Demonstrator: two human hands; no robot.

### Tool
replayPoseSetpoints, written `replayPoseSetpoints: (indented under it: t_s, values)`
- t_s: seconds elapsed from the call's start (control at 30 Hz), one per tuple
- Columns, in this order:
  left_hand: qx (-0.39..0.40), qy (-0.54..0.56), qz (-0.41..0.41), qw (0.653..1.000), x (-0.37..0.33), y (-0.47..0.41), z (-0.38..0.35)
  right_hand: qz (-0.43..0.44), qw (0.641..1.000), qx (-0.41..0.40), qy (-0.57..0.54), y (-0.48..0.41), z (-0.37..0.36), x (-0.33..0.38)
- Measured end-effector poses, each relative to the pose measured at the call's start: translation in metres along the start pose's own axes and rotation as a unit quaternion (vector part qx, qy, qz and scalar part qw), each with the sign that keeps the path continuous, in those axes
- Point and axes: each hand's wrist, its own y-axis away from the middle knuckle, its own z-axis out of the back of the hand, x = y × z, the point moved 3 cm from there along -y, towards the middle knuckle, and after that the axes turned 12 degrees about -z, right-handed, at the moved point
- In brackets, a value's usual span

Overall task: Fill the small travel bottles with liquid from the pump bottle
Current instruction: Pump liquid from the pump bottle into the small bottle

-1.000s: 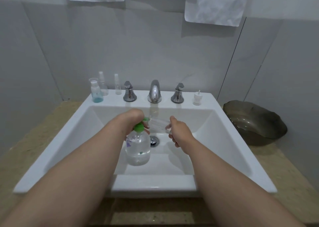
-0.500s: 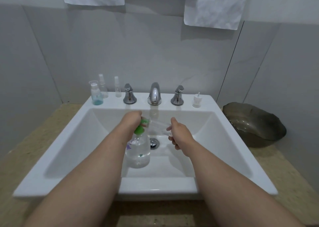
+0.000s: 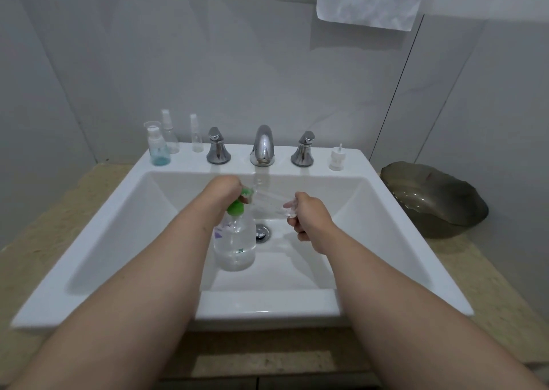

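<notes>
In the head view, your left hand (image 3: 225, 192) is curled over the green pump head of the pump bottle (image 3: 234, 241), gripping it from above. The bottle stands upright in the basin of the white sink (image 3: 267, 303), just left of the drain (image 3: 263, 232), with clear liquid filling its lower part. Your right hand (image 3: 309, 217) holds a clear travel bottle (image 3: 270, 204) by its base end, fingers curled round it. That bottle is tilted nearly on its side, its other end against the pump's nozzle beside your left hand. Whether any liquid is inside it is too hard to tell through the clear plastic.

On the sink's back ledge, left of the chrome faucet (image 3: 263, 144) and its left handle (image 3: 217, 149), three more small bottles stand upright: a pump-top bottle with blue liquid (image 3: 157, 149), a clear spray bottle (image 3: 169, 134) just behind it, and a slim clear bottle (image 3: 196, 137) near the handle. Right of the right handle (image 3: 303, 149) sits a white pump cap (image 3: 337, 159). A dark glass bowl (image 3: 436, 199) rests on the beige counter (image 3: 44, 211) right of the sink. A white towel (image 3: 368, 0) hangs on the wall above.
</notes>
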Motion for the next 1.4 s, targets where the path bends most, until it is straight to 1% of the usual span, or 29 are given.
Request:
replayPoseSetpoints:
  t_s: [0.1, 0.2, 0.3, 0.37, 0.4, 0.43, 0.5, 0.57, 0.67, 0.8, 0.93, 1.07, 1.27, 1.4]
  values:
    - [0.016, 0.0, 0.007, 1.0, -0.001, 0.0, -0.004, 0.001, 1.0, -0.001, -0.004, 0.001, 0.001, 0.001]
    - [0.03, 0.034, -0.005, 0.999, 0.007, 0.003, -0.003, 0.006, 1.0, -0.005, 0.001, 0.0, 0.001, 0.0]
    - [0.051, 0.016, -0.019, 0.998, 0.012, 0.003, -0.005, 0.007, 1.0, -0.011, 0.009, -0.002, 0.001, 0.0]
    - [0.044, 0.029, -0.034, 0.998, 0.013, 0.007, -0.005, 0.003, 1.0, -0.015, 0.012, -0.001, 0.001, -0.002]
    - [0.042, 0.016, -0.043, 0.998, 0.012, 0.012, -0.005, 0.003, 1.0, -0.016, 0.015, -0.001, 0.001, -0.003]
    - [0.03, 0.02, -0.04, 0.999, 0.012, 0.014, -0.005, 0.003, 1.0, -0.017, 0.017, -0.001, 0.001, -0.003]
    - [0.013, 0.065, -0.002, 0.998, 0.012, 0.011, -0.006, 0.003, 1.0, -0.016, 0.018, 0.0, 0.001, -0.002]
    - [-0.025, 0.057, 0.004, 0.998, 0.006, 0.002, -0.005, 0.007, 1.0, -0.015, 0.017, 0.001, 0.001, -0.001]
    - [-0.063, 0.08, -0.019, 0.995, 0.004, -0.006, 0.0, 0.007, 1.0, -0.009, 0.013, 0.001, 0.001, -0.001]
    - [-0.065, 0.127, -0.019, 0.99, 0.003, -0.008, 0.001, 0.004, 1.0, -0.004, 0.014, 0.0, 0.0, -0.002]
    - [-0.036, 0.107, -0.003, 0.994, 0.001, -0.008, -0.003, 0.012, 1.0, -0.006, 0.014, -0.001, 0.001, -0.001]
    - [0.01, 0.026, 0.003, 1.0, -0.002, -0.008, -0.004, 0.017, 1.0, -0.007, 0.015, -0.001, 0.0, -0.002]
    - [0.011, 0.007, 0.002, 1.0, 0.003, -0.011, -0.004, 0.024, 0.999, -0.008, 0.023, -0.001, 0.0, -0.002]
    - [0.033, -0.023, -0.01, 0.999, 0.001, -0.004, -0.007, 0.019, 0.999, -0.014, 0.029, -0.002, 0.0, -0.003]
